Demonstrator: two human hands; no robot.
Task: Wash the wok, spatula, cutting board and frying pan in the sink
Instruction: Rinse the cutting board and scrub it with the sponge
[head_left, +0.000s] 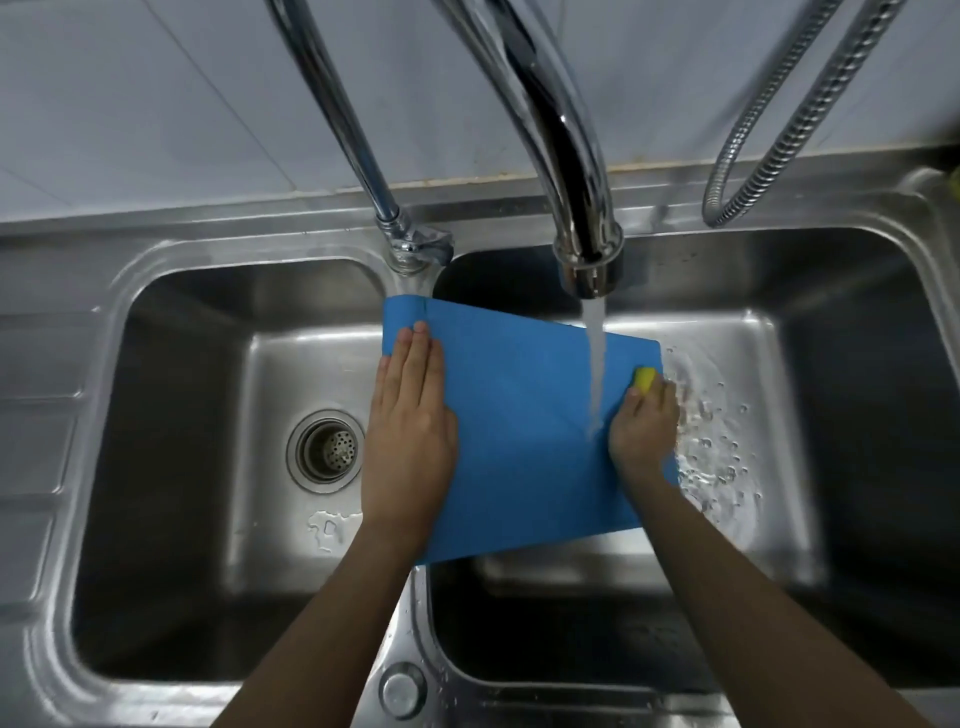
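Left hand (410, 415) flat, open, pinning blue cutting board (519, 431); right hand (644, 426) clamped on yellow sponge (645, 378). Best scrubbed under the stream, board kept steady.

Cutting board (519, 415): plain blue, no pattern. Sponge (645, 379): yellow. Double sink (156, 322): brushed silver-grey steel. Drain strainer (327, 449): silver, dotted with small dark holes. Taps (571, 156): mirror chrome. Hose (789, 119): ribbed silver. Wall tiles (156, 104): pale bluish-white.

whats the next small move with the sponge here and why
Probably sweep the sponge leftward across the board. The right hand holds it at the right edge, water lands beside it, and the left hand lies flat, steadying the board.
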